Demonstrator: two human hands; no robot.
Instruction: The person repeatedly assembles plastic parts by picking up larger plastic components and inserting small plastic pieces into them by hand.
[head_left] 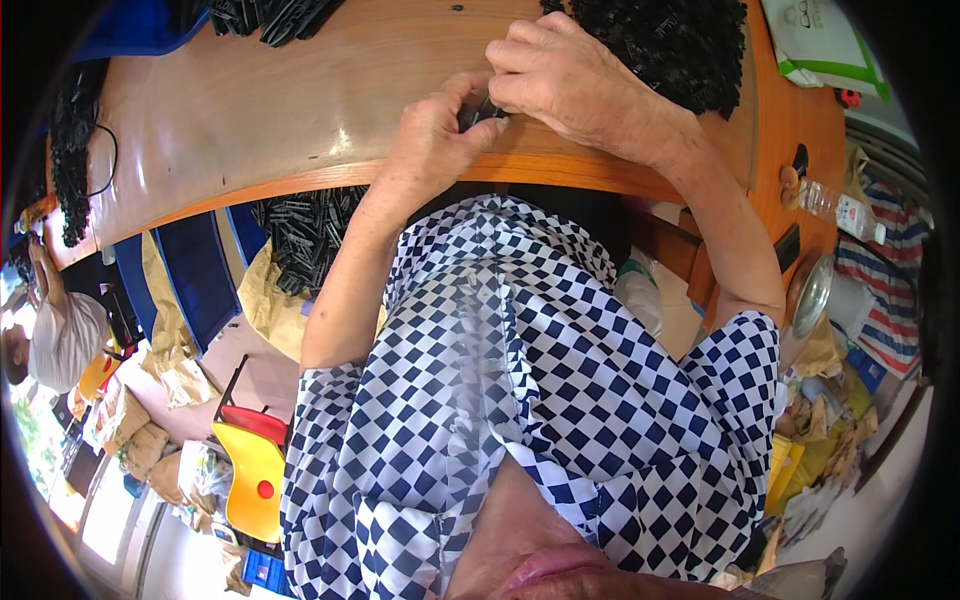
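Note:
Over the near edge of the wooden table (300, 120), my two hands meet. My left hand (440, 140) is closed around a small, dark black plastic piece (478, 112), part of which shows between thumb and fingers. Curled fingers of my right hand (555, 80) press together right against the top of that piece; what they pinch is hidden. Just beyond the right hand spreads a large heap of small black plastic parts (670, 50). At the far left of the hands lies a bunch of long black plastic pieces (275, 15).
Beneath the table edge, black pieces fill an open box (310, 240) beside blue panels (190, 270). More black parts (72, 160) hang at the left. On the right are a clear bottle (840, 210) and a white-green bag (820, 40). A yellow chair (250, 480) stands lower left; another person (65, 340) sits farther left.

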